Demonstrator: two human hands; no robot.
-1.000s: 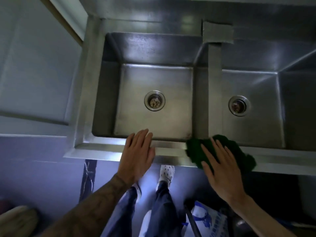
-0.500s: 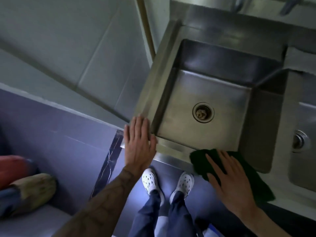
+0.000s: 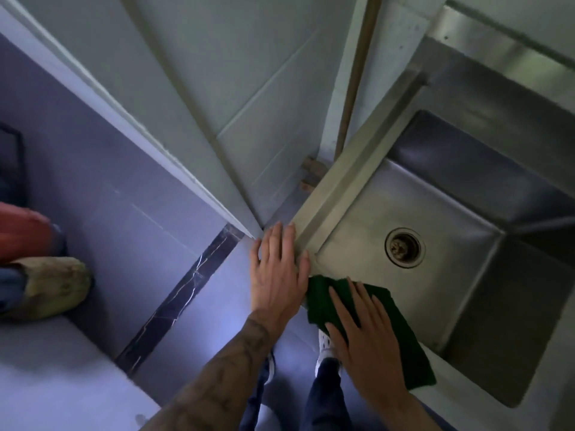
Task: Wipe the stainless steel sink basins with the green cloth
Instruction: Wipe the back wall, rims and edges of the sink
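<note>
Head view: right hand [image 3: 368, 346] flat on green cloth [image 3: 401, 334], left hand [image 3: 277, 272] flat on sink [image 3: 339, 194] corner

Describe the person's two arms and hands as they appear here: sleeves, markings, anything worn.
Both forearms are bare, with no sleeves, gloves, watch or rings visible. The left forearm carries dark tattoo linework running up to the wrist of the left hand. The right hand and its forearm show no markings.

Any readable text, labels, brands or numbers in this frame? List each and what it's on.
None readable.
The sink, green cloth and wall panels show no lettering.
The tattoo on the left forearm, behind the left hand, is too blurred to tell whether it holds letters.
The right hand lies flat on the cloth; no marks.
</note>
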